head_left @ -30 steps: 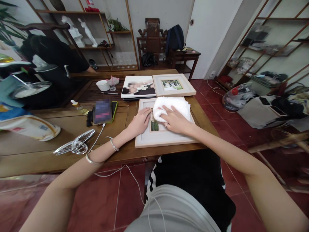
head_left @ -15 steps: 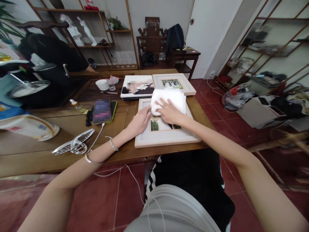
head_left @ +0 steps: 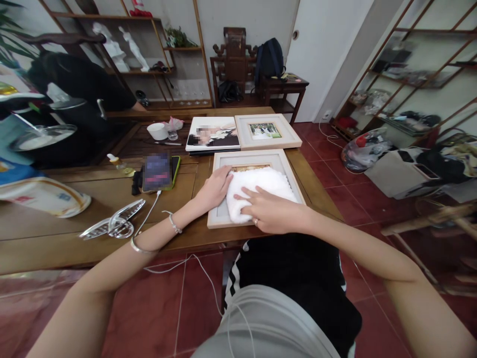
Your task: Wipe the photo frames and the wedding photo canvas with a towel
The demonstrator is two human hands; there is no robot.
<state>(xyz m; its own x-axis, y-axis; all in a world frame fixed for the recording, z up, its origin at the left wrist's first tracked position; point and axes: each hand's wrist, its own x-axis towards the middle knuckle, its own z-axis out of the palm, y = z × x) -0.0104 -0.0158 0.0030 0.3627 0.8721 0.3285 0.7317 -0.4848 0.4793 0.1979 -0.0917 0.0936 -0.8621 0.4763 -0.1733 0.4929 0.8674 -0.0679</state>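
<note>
A pale wooden picture frame (head_left: 219, 219) lies flat near the table's front edge. Over its left border rests my left hand (head_left: 215, 188), fingers together and holding the frame. Most of the frame's picture is covered by a folded white cloth (head_left: 266, 180); only a strip at the top shows. My right hand (head_left: 274, 211) presses on the cloth with its fingers somewhat spread, gripping it against the frame's lower half. Behind lie a second pale frame (head_left: 294, 138) with an outdoor photo and a photo panel (head_left: 223, 128) of a dressed-up person.
On the wooden table (head_left: 179, 209) to the left are a clear hair claw (head_left: 119, 221), a phone (head_left: 175, 171) with a white cable, a dropper bottle (head_left: 122, 166), a white cup (head_left: 157, 131) and a blue-white packet (head_left: 48, 194). Someone in black (head_left: 85, 79) sits at the far left.
My right hand has drawn the cloth down the frame towards me, uncovering the picture's top edge and the second frame's lower part. My left hand has stayed in place.
</note>
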